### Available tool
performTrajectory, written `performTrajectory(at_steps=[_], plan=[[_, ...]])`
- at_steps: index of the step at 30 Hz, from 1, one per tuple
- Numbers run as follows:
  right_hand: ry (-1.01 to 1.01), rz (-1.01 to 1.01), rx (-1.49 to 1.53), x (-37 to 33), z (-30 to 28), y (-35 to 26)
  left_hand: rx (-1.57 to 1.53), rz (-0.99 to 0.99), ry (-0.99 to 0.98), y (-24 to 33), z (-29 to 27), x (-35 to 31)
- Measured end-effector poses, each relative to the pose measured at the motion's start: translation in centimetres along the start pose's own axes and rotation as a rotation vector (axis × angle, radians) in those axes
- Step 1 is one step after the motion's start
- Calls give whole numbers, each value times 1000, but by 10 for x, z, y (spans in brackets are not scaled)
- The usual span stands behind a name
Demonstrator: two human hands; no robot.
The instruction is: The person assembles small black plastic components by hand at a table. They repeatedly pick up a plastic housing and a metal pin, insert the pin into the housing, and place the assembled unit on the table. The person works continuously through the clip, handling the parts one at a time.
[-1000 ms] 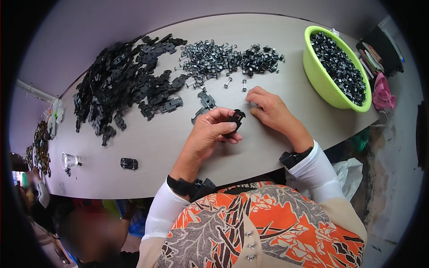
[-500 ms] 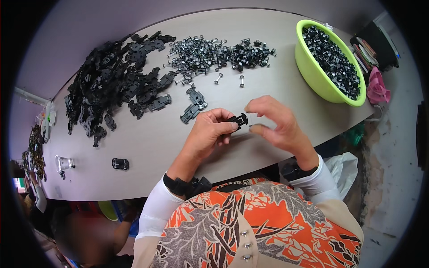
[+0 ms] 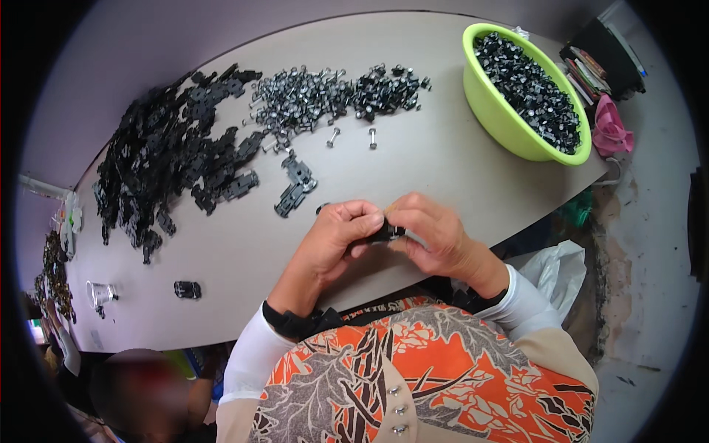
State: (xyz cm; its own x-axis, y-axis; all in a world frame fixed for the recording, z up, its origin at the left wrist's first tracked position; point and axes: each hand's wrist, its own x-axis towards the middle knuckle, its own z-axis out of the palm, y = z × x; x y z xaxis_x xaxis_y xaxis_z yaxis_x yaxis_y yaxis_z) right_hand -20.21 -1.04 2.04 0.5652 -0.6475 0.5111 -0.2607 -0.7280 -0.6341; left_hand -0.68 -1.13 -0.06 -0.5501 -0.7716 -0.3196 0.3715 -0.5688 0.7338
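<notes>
My left hand (image 3: 338, 238) is closed round a black toy car chassis (image 3: 382, 234), which is partly hidden by my fingers. My right hand (image 3: 434, 232) pinches at the chassis's right end, its fingertips touching my left thumb area. A small shiny bit shows between the fingers there, too small to make out. Just beyond my hands lie two loose dark chassis (image 3: 294, 193), touching each other. Farther off, two single wheel axles (image 3: 372, 138) rest apart on the table, in front of a heap of silver and black wheel axles (image 3: 299, 100).
A big pile of black chassis (image 3: 159, 159) covers the far left. At the far right stands a green basin (image 3: 491, 111) full of wheel axles. A black toy car piece (image 3: 187, 289) and a clear cup (image 3: 100, 294) are at the near left. Another person (image 3: 148, 391) sits at lower left.
My right hand has moved in to the chassis and closed on its end; before, its thumb and fingers were apart from it. The whole view has shifted slightly.
</notes>
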Motion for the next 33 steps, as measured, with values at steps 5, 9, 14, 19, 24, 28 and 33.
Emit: performTrajectory(at_steps=[5,9,14,19,24,28,33], plan=[[-124,254,125,25,-35,38,210,-31,54,-5,5,3],[164,460,-248,49,-55,129,482,39,263,-4,-5,4],[200,522,-559,72,-43,151,551,136,457,9,-8,2],[60,393,-498,67,-41,146,358,144,355,9,-10,0],[-120,208,-451,29,-54,104,234,96,223,5,-12,-1],[88,361,-403,18,-45,89,181,32,203,8,-1,0],[98,381,-414,19,-37,92,-65,-10,104,10,-7,-4]])
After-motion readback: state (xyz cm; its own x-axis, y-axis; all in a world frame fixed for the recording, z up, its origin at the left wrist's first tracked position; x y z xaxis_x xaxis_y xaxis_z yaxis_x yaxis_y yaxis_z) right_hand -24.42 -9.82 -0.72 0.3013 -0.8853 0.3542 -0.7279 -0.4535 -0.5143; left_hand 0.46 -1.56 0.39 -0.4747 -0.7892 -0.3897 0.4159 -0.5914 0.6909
